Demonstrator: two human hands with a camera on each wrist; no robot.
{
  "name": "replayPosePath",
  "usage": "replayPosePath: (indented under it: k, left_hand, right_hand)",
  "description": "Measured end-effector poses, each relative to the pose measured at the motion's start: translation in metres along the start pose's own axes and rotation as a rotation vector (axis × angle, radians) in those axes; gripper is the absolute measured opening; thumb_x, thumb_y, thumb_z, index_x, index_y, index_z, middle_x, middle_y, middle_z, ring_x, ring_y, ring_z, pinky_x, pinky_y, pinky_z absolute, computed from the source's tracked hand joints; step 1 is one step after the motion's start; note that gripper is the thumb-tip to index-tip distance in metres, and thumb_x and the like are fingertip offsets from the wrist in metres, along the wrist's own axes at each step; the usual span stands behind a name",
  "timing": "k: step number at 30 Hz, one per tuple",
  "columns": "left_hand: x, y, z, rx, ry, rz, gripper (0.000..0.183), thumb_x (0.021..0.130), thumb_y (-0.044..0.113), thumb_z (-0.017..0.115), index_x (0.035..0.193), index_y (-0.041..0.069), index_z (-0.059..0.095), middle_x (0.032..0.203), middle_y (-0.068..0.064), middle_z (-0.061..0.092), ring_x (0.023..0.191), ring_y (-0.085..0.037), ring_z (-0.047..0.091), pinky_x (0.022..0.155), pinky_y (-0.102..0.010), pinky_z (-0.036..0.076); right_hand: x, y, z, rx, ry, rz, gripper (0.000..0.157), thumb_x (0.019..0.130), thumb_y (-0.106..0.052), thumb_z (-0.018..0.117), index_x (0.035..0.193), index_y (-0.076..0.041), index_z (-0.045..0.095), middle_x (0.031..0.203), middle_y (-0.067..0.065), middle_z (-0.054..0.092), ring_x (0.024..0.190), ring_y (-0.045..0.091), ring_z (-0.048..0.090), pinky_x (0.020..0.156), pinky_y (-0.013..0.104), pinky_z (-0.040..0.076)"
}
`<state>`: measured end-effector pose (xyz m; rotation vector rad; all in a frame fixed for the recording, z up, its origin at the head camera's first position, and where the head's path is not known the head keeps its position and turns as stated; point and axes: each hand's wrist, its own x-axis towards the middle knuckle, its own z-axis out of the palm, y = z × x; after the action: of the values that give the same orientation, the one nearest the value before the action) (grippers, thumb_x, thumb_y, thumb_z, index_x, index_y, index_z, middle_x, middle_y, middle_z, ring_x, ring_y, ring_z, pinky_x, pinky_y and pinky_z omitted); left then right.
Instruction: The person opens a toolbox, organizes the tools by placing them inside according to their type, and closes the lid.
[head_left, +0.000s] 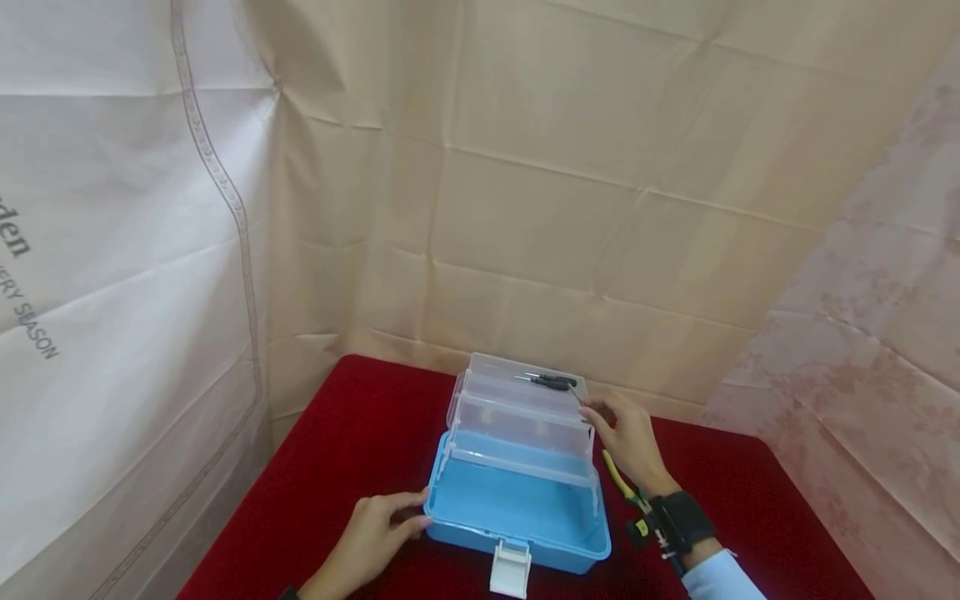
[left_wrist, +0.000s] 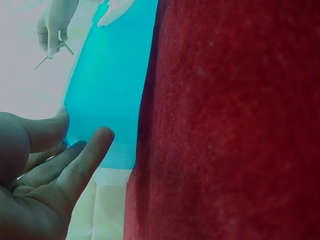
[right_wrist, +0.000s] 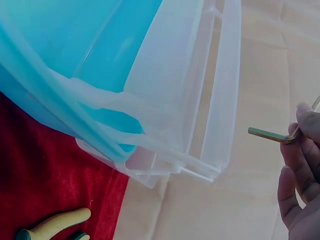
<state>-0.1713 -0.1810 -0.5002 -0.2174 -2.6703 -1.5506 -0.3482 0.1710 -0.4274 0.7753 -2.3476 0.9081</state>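
Note:
A blue toolbox (head_left: 465,537) stands with its clear stacked trays (head_left: 517,414) folded out toward the back. My left hand (head_left: 367,533) holds its front left corner, thumb and fingers at the rim and the outer wall. In the left wrist view the fingertips (left_wrist: 102,137) lie along the blue wall. Between thumb and fingers, my right hand (head_left: 630,437) pinches an L-shaped hex key (right_wrist: 270,135), raised by the right end of the trays. Small dark-handled screwdrivers (head_left: 551,382) lie in the rearmost tray, just left of that hand.
Pliers with yellow and green handles (head_left: 617,475) lie right of the toolbox, under my right forearm. A small black and yellow object (head_left: 639,529) is beside the wrist strap. The white latch (head_left: 511,569) hangs down in front. Red cloth (head_left: 375,417) covers the table; draped sheets (head_left: 525,208) stand behind.

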Motion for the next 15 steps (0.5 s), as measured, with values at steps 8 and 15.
replayPosePath:
  k: [8,15]
  left_hand:
    - [0.0002,-0.0021,0.0015,0.054,0.053,0.026,0.044,0.088,0.027,0.071,0.124,0.002,0.067,0.119,-0.009,0.067,0.101,-0.018,0.067,0.078,-0.031,0.055]
    - [-0.0026,-0.0031,0.0013,0.069,0.11,0.052,0.04,0.086,0.029,0.072,0.118,0.004,0.071,0.111,-0.003,0.071,0.097,-0.013,0.068,0.079,-0.03,0.055]
  right_hand:
    - [0.005,-0.0026,0.0031,0.0,-0.016,0.005,0.016,0.088,-0.016,0.073,0.104,-0.013,0.071,0.094,-0.006,0.067,0.076,0.009,0.064,0.067,0.021,0.055]
    - [0.0069,0.0001,0.0072,0.004,-0.03,0.005,0.019,0.087,-0.013,0.073,0.106,-0.01,0.071,0.094,-0.005,0.067,0.078,0.01,0.065,0.069,0.024,0.056]
